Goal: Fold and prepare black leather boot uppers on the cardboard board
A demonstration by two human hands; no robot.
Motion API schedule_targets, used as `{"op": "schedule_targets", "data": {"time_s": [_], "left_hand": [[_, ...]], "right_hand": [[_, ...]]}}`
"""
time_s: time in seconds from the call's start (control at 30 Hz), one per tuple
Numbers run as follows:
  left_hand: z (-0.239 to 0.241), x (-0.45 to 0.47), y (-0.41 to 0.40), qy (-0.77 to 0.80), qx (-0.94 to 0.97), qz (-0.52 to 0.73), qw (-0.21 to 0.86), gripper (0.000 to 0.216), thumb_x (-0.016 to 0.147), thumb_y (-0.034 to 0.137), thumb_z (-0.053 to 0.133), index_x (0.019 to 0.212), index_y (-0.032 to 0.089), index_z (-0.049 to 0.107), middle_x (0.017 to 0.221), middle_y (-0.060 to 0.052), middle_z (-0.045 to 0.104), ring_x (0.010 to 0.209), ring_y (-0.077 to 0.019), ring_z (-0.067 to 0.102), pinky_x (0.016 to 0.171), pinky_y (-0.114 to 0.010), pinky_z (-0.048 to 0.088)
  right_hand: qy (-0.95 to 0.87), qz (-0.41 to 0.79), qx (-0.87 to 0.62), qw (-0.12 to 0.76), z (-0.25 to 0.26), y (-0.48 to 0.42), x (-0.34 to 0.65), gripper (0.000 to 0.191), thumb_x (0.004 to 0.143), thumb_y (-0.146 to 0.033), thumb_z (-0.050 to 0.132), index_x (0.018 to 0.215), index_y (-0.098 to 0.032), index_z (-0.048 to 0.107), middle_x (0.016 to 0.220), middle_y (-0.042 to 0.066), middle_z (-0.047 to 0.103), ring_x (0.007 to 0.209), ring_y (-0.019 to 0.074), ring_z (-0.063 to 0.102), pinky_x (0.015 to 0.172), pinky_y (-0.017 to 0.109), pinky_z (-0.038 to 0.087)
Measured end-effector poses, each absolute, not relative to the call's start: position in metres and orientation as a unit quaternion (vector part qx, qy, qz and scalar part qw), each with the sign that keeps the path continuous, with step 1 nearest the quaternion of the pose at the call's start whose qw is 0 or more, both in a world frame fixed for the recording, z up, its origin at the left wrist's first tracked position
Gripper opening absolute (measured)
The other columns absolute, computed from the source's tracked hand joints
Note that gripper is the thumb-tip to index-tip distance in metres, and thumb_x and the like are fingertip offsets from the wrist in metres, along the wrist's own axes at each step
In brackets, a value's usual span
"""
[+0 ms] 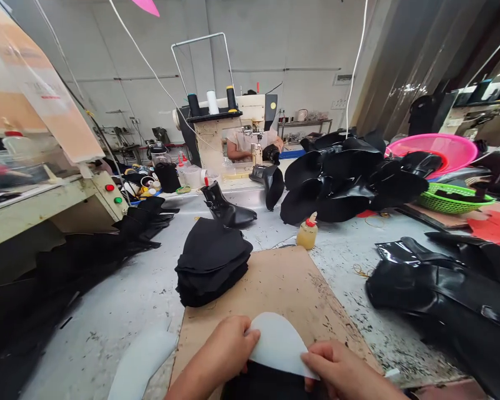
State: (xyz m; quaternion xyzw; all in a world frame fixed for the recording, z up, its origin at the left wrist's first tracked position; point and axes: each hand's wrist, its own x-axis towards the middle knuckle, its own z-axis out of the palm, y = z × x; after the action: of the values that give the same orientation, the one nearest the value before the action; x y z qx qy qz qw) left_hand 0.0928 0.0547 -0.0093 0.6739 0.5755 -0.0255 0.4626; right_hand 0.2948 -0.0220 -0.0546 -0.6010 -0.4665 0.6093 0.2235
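Note:
At the table's near edge, my left hand (pixel 232 345) pinches the left side of a thin white piece (pixel 277 340) with a rounded top edge. The thumb and fingers of my right hand (pixel 335 364) grip its lower right corner. Directly under this sheet lies a black piece of material (pixel 270 384), partly cut off by the frame's bottom. Beyond my hands, a stack of black cut pieces (pixel 212 255) rests on a brown board (pixel 285 278). Another white cut shape (pixel 144 355) lies left of the board. A small glue bottle (pixel 306 235) with a red cap stands behind the board.
A black ankle boot (pixel 231 214) stands behind the stack. Shiny black boot uppers (pixel 433 289) fill the right side, and more (pixel 337 178) are heaped behind. Overlapping black pieces (pixel 83 255) line the left. Across the table, a person (pixel 241 147) sits at a sewing machine (pixel 210 136).

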Motion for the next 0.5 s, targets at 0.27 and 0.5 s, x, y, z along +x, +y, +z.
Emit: {"op": "schedule_targets", "data": {"time_s": [0.27,0.5], "left_hand": [[-0.001,0.098,0.057,0.542,0.750,-0.066,0.373,0.025,0.083,0.032,0.045,0.061,0.020,0.047,0.063,0.000,0.050,0.059,-0.0160,0.048,0.052,-0.026,0.027],[-0.010,0.104,0.063,0.536,0.768,-0.087,0.340,0.024,0.079,0.031,0.047,0.060,0.019,0.052,0.061,0.001,0.049,0.059,-0.0153,0.043,0.053,-0.027,0.022]], "right_hand": [[-0.534,0.516,-0.620,0.252,-0.065,-0.035,0.290,0.032,0.077,-0.038,0.043,0.051,-0.020,0.050,0.067,0.000,0.048,0.061,0.0153,0.050,0.065,0.026,0.040],[-0.545,0.476,-0.643,0.251,-0.080,-0.040,0.286,0.032,0.079,-0.029,0.040,0.050,-0.020,0.048,0.065,0.000,0.050,0.064,0.0160,0.055,0.065,0.025,0.039]]}}
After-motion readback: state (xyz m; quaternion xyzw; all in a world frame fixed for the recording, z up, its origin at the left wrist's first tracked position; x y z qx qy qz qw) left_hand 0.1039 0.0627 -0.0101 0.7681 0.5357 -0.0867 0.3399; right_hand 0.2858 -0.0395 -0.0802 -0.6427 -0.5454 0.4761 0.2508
